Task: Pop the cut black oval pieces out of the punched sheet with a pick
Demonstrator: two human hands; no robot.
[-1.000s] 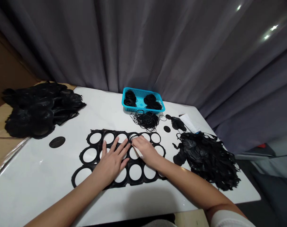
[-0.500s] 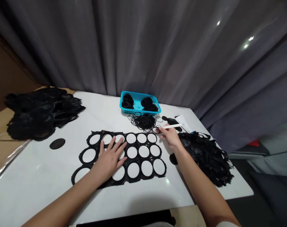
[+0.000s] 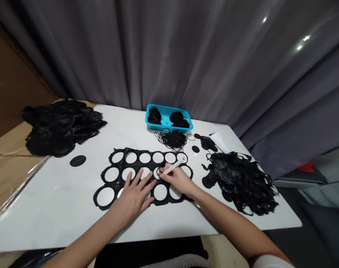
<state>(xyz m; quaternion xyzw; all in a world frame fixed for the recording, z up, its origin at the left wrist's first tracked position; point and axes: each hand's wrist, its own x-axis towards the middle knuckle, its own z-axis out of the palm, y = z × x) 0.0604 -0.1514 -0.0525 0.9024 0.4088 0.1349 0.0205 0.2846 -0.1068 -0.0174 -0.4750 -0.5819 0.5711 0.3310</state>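
On the black sheet [image 3: 123,165] with 3 rows of round holes, the left hand [image 3: 133,197] lies open, and the right hand [image 3: 179,180] is gripping the slim white tool [image 3: 173,166].

Right hand [image 3: 177,179] with white tool [image 3: 173,166] over holed black sheet [image 3: 124,178].

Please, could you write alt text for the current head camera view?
The left hand lies spread on a black sheet with round holes; the right hand holds a white stick over it. Behind are thin black rings and a blue basket.
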